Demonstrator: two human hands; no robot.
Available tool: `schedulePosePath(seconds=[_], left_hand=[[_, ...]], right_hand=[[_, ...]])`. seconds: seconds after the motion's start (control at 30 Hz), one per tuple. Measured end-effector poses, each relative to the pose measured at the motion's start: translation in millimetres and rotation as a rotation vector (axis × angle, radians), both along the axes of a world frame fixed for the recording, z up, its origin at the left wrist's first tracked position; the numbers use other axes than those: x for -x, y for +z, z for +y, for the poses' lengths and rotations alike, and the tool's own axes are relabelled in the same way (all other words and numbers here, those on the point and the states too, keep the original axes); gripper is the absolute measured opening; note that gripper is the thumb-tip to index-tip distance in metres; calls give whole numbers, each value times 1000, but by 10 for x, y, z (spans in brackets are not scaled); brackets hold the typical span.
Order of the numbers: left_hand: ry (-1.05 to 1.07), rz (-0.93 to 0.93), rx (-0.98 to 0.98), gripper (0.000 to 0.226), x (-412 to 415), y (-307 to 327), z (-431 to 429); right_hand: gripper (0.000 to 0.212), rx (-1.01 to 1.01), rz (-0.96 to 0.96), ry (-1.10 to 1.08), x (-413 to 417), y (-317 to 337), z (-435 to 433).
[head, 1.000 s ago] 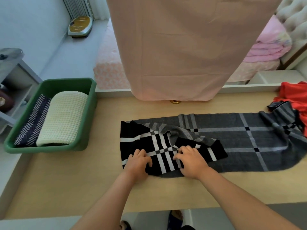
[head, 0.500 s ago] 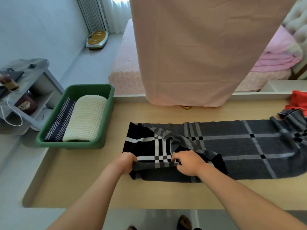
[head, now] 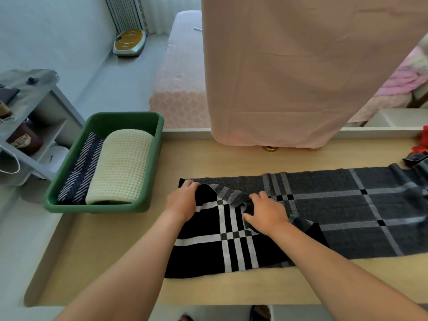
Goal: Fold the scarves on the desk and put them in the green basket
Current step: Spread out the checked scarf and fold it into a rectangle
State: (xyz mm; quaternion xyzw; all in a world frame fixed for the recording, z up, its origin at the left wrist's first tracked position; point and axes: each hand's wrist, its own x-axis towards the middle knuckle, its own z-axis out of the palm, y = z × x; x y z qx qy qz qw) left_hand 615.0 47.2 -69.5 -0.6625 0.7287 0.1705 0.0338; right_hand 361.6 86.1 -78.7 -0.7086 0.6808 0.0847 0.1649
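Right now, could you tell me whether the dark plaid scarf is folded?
Partly: the dark plaid scarf has one end doubled over; the rest lies spread on the wooden desk.

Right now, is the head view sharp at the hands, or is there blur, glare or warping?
Head view: left hand, right hand and plaid scarf are sharp, evenly lit, no glare; wide-angle lens stretches the forearms; red cloth is cropped at right.

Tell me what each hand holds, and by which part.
Both hold the plaid scarf: left hand at its far left corner, right hand on the folded-over edge further along.
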Motion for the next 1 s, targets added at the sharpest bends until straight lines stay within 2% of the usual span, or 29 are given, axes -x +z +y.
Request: schedulePosePath(seconds=[0.1,0.17,0.23,0.3,0.37,0.43,0.5,0.6,0.67,0.73,0.83,0.9,1.0], left_hand=[[-57,-112,-85,86,-18,-104,-212],[-94,-130,-118,88,-89,-189,-309],[-116,-107,-106,74,-174,-250,-366],[-121,-113,-92,51,-230,-231,-416],[-142,-178,-107,34,-256,-183,-476],[-135,-180,-118,34,-254,-165,-534],[-106,-117,-114,41,-226,-180,-576],[-167,-102,-98,50,-151,-259,-624],[-225,-114,-58,47,-110,-338,-652],[-251,-128,12,40,-78,-403,-679],[-236,-188,91,28,-34,-443,-713],[-210,-230,72,22,-31,-435,-745],[-229,-313,56,20,-52,-404,-799]], right_hand=[[41,32,-16,-44,20,-87,-98],[31,53,-122,-128,41,-112,-166],[23,67,-309,-327,66,-71,-258],[25,106,-450,-509,115,20,-388],[31,129,-472,-638,205,107,-536],[37,124,-448,-698,306,160,-667],[43,84,-396,-678,386,152,-763],[53,11,-179,-619,447,88,-844],[60,-42,-56,-566,466,25,-873],[61,-97,-17,-517,479,-34,-903],[39,-166,-19,-466,490,-101,-941],[24,-122,-97,-464,523,-149,-956],[24,10,-250,-491,600,-155,-1012]])
